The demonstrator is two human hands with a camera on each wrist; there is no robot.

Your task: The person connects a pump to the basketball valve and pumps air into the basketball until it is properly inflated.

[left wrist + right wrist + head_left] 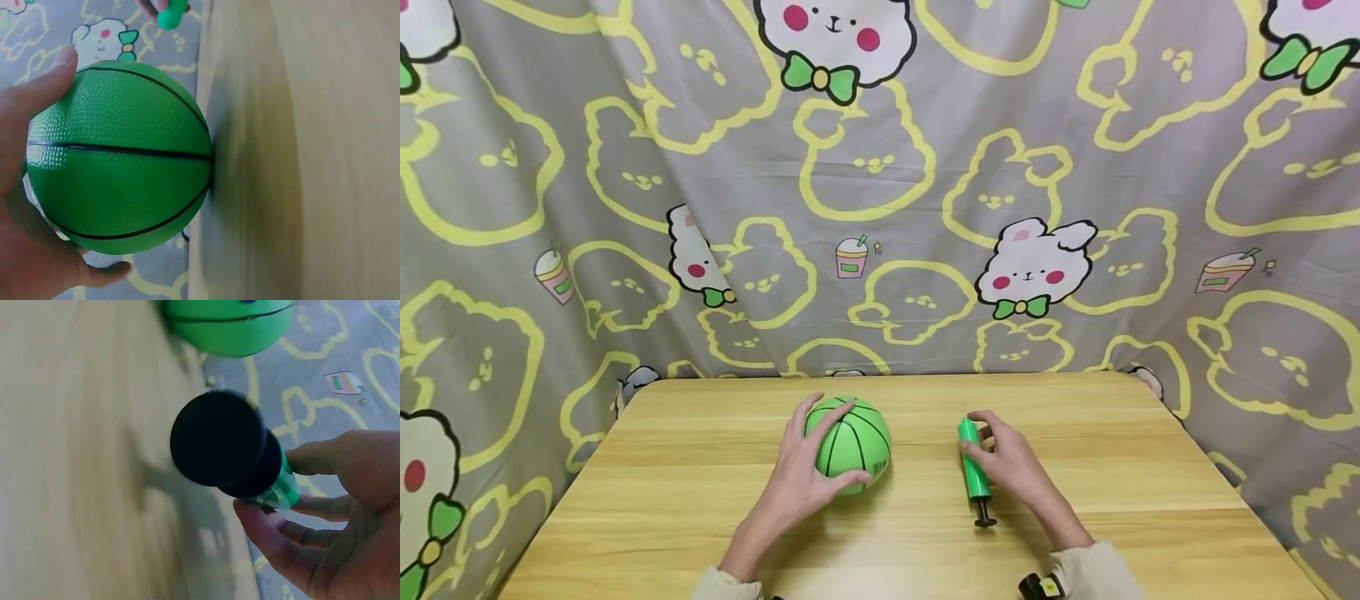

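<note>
A light green ball with black seam lines, like a small basketball [859, 446], sits on the wooden table, left of the middle. My left hand [801, 471] holds it from the left side, fingers spread over the top and thumb along the near side. To the right, my right hand [1011, 458] grips a green hand pump [974, 471] by its barrel, between thumb and fingers. A thin needle tip points away from me at the pump's far end. Its black handle [217, 437] faces the right wrist camera, with a shadow on the table beside it.
The pale wooden table [700, 433] reaches back to a grey curtain [910, 242] printed with yellow outlines and cartoon animals. More of this cloth hangs at both sides. Bare wood separates the ball from the pump.
</note>
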